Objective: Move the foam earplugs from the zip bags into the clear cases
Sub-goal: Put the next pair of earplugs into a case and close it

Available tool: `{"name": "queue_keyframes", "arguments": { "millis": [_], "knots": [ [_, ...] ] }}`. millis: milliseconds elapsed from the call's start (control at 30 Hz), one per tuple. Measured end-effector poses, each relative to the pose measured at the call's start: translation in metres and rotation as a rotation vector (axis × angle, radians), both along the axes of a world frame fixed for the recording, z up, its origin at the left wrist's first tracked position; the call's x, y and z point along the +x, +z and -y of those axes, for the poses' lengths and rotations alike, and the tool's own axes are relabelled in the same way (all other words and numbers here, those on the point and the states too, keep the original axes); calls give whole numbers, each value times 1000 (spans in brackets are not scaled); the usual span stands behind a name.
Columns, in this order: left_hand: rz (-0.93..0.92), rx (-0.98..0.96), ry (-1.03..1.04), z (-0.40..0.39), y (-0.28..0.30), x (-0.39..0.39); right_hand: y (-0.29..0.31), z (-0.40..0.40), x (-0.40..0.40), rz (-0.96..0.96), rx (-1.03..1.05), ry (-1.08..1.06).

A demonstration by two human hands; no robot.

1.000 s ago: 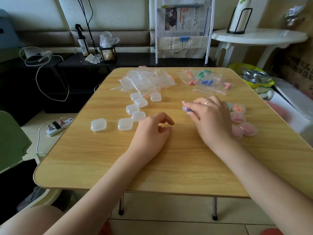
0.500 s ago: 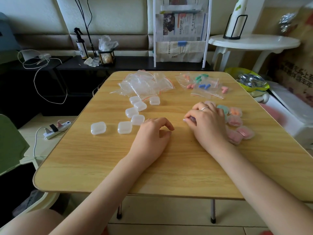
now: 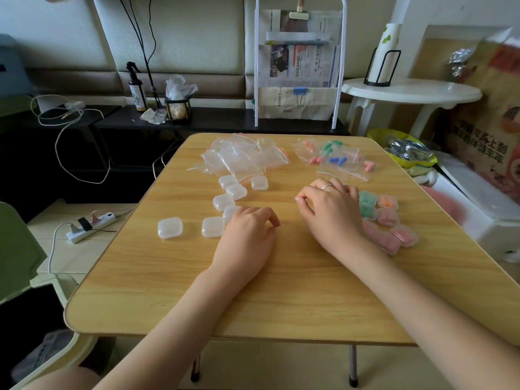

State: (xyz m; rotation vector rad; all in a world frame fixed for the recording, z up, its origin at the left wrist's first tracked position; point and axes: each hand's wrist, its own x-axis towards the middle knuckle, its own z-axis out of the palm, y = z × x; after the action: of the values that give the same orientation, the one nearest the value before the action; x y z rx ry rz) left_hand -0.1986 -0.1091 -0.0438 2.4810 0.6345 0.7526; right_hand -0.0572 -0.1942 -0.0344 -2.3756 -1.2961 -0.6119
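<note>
Both hands' grip loosely curled, holding nothing visible, on wooden table [image 3: 174, 291] near white side table [image 3: 408, 92].

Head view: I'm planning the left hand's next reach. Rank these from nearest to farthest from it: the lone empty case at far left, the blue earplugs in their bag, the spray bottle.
1. Lone empty case, on the table left of the left hand.
2. Blue earplugs, bagged, far right part of the table.
3. Spray bottle, on the dark shelf beyond the table.

A wooden bench [image 3: 281, 291] stands on a tiled floor [image 3: 84, 249] before a padded wall [image 3: 197, 38], a newspaper rack [image 3: 298, 71] and a white round table [image 3: 408, 91].
</note>
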Motion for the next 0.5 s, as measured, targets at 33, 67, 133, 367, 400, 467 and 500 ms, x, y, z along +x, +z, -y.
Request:
{"name": "queue_keyframes", "arguments": {
  "millis": [33,67,133,367,400,467,500],
  "knots": [
    [-11,25,-10,-1,0,1,4,-6,-2,-14,-15,14],
    [-18,41,-21,-1,0,1,8,-13,-3,-26,-22,33],
    [-16,63,-34,-4,0,2,15,-30,-5,-40,-38,74],
    [-11,100,11,-15,0,7,18,-83,12,-21,-222,-46],
    [-19,114,16,-15,-1,8,20,-85,21,-23,-218,-104],
    [-39,155,49,-17,-6,10,23,-85,41,-61,-238,-237],
    [-46,169,72,-18,-8,10,24,-83,52,-95,-272,-310]
  ]
}}
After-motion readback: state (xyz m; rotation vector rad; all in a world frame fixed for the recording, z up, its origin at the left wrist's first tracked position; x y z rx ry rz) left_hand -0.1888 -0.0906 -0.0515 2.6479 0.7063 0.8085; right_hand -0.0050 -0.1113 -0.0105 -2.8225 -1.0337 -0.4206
